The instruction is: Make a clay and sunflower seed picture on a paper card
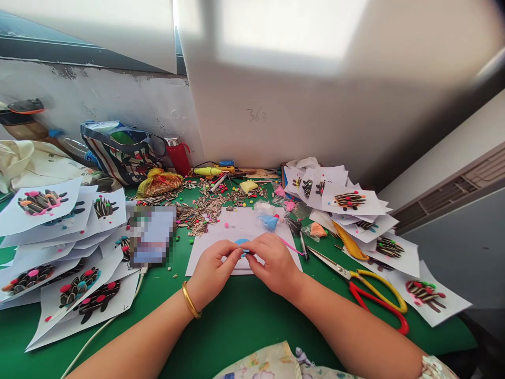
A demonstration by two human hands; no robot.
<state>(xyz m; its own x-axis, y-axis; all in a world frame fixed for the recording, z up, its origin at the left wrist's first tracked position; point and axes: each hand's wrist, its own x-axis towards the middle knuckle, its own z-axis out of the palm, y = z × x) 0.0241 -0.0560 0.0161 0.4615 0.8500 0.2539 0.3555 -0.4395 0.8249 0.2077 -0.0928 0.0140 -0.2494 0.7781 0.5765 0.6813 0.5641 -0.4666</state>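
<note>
My left hand [216,269] and my right hand [276,267] meet over white paper [203,247], closed in a pinch at the fingertips. Between them is a small blue and dark piece [246,251], possibly a sunflower seed with clay; fingers partly hide it. Just behind the fingertips, a flat blue clay shape [241,241] shows on the paper. Farther back on the sheet lies a lump of blue clay [270,222] in clear plastic. A small pink ball [226,225] sits to its left.
Loose sunflower seeds [203,208] and small coloured balls spread behind the paper. Stacks of seed-decorated sheets stand left [84,239] and right [351,221]. Large scissors [357,279] lie right, near a pen [303,245]. A phone [153,234] with a cable is left; a red flask [177,157] stands behind.
</note>
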